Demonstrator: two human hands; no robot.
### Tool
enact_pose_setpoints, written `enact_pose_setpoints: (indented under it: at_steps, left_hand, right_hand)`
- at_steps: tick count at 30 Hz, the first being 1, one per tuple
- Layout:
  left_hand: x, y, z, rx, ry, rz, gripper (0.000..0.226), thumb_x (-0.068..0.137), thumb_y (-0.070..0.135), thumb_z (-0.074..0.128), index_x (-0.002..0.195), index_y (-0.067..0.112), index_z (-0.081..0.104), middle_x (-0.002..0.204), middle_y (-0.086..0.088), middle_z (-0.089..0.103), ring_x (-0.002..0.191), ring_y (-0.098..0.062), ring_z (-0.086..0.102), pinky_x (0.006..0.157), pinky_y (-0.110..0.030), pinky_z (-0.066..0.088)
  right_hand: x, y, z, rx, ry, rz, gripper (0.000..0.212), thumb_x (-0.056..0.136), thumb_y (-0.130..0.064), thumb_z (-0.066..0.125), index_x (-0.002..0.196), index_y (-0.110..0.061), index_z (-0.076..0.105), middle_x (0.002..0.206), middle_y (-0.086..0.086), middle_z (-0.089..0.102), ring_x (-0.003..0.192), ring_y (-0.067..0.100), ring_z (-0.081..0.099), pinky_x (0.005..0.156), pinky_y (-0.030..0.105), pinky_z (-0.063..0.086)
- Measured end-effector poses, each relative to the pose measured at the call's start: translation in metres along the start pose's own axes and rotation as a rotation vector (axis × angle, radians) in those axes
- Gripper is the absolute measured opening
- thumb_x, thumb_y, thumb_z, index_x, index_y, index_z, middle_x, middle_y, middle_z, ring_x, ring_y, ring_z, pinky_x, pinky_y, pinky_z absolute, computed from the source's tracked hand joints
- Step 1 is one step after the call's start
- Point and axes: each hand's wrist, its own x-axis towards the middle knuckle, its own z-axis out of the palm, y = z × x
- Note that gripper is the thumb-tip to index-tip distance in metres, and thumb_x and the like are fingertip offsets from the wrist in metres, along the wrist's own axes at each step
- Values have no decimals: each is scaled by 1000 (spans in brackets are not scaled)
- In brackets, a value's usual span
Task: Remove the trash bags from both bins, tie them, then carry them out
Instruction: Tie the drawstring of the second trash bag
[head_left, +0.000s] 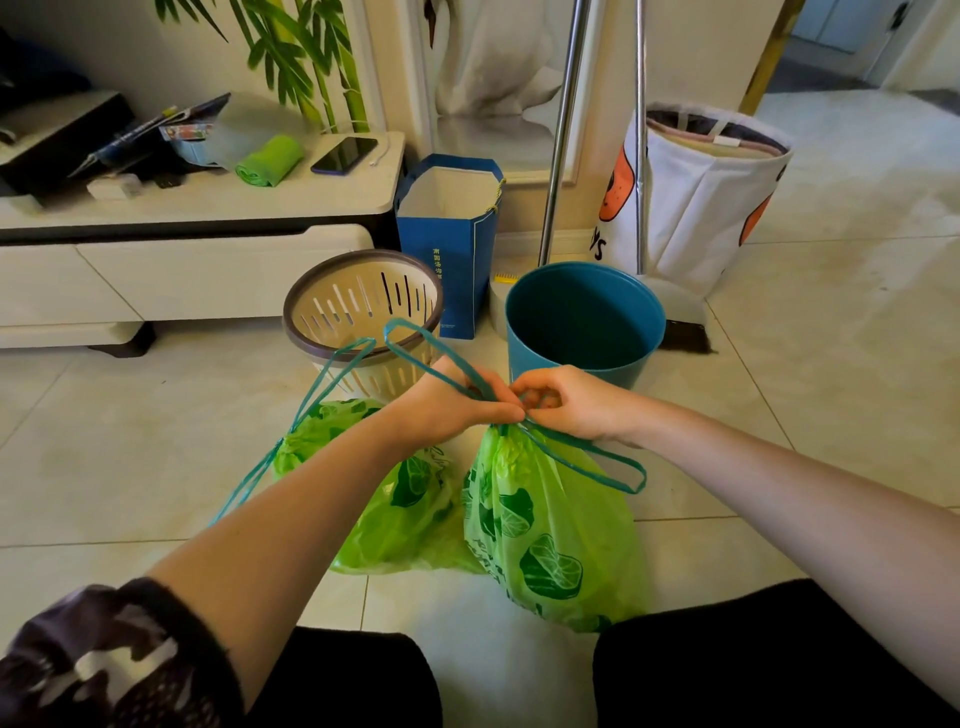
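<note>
Both hands, left (452, 405) and right (566, 402), pinch thin teal drawstrings (597, 457) atop crinkled green bag (545, 530).

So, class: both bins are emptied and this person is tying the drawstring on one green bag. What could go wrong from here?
1. Both the left hand and the right hand pinch the drawstring right at the neck of the right bag; a hard pull might tear the thin plastic.
2. The left bag lies slumped, its strings trailing loose across the floor; lifted carelessly, it could spill.
</note>
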Motion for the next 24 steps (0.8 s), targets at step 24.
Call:
enact_pose_setpoints:
  at_steps: [24]
  left_hand:
    - [3,-11,3,629,195,374,16,80,9,66,87,9,52,77,-3,57,69,-21,53,62,-31,44]
  right_hand:
    - [-5,-10,-10,193,58,41,6,88,-16,65,90,-18,70,77,-5,69,69,1,61,72,19,47]
